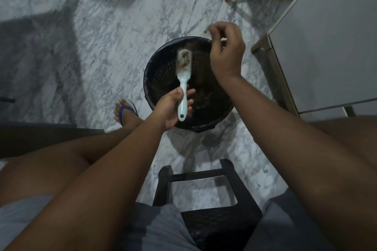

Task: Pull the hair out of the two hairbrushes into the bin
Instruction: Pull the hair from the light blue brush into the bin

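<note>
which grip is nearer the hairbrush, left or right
Left. The left grip holds the hairbrush by its handle; the right grip is apart, above the bin's right rim, pinching hair.

Hairbrush (183, 79) over bin (161, 71) — stool (164, 185) nearer viewer.

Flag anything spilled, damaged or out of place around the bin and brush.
Nothing looks spilled or damaged. The pale blue plastic hairbrush, gripped by the left hand over the round black bin, holds a matted clump of hair. Only one brush is in view.

Blurry wisp (207, 30) in grip of right hand (226, 55)
</note>
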Motion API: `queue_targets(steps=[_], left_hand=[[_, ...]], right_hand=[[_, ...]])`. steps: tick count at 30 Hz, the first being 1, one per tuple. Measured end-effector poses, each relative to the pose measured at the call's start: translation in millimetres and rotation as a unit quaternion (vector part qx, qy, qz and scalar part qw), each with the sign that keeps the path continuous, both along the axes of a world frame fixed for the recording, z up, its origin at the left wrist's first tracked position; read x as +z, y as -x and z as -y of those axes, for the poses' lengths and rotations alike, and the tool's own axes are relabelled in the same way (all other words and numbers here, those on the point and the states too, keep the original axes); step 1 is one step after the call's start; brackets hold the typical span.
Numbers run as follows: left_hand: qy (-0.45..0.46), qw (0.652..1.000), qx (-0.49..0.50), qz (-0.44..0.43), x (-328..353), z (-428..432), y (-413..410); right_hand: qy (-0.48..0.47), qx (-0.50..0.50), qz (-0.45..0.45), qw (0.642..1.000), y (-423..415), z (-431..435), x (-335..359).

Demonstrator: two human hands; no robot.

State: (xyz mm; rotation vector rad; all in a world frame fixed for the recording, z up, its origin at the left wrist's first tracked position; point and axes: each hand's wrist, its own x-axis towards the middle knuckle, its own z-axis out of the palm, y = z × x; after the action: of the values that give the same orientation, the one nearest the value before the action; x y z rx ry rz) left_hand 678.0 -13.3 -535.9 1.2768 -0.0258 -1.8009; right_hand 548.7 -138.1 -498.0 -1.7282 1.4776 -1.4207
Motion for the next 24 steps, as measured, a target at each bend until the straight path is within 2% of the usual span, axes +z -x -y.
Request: queue_targets(steps=[2, 4, 6, 7, 8, 12, 14, 21, 24], left_hand=[[0.007, 1.000, -0.005, 0.005, 0.8, 0.5, -0.7], [0.011, 1.000, -0.008, 0.003, 2.4, 1.4, -1.5], [0.017, 1.000, -0.018, 0.004, 3.4, 1.9, -2.4], [0.019, 0.999, -0.026, 0.006, 3.0, 1.8, -2.8], [0.020, 0.999, -0.034, 0.006, 2.1, 1.4, -3.3], [0.015, 0.997, -0.071, 0.010, -4.0, -1.4, -5.8], [0.012, 0.996, -0.083, 0.016, -5.3, -2.3, -6.2], [0.023, 0.995, -0.094, 0.024, -6.2, -3.0, -7.8], [0.020, 0.997, -0.080, 0.001, -7.1, -3.3, -6.5]], right_hand=[[-0.018, -0.057, 0.020, 0.998, 0.5, 1.5, -3.1], [-0.131, -0.052, -0.018, 0.990, 6.1, 4.1, -12.3], [-0.307, 0.001, -0.120, 0.944, 12.7, 0.9, -23.2], [-0.355, 0.019, -0.149, 0.923, 14.9, -2.4, -26.1], [-0.365, 0.036, -0.152, 0.918, 15.2, -6.1, -26.5], [-0.276, 0.086, -0.083, 0.954, -0.6, -13.6, -16.6], [-0.263, 0.105, -0.054, 0.958, -7.7, -10.8, -17.6], [-0.244, 0.110, -0.123, 0.956, 0.1, 0.4, -9.1], [-0.234, 0.083, -0.113, 0.962, 2.5, 5.4, -12.6]])
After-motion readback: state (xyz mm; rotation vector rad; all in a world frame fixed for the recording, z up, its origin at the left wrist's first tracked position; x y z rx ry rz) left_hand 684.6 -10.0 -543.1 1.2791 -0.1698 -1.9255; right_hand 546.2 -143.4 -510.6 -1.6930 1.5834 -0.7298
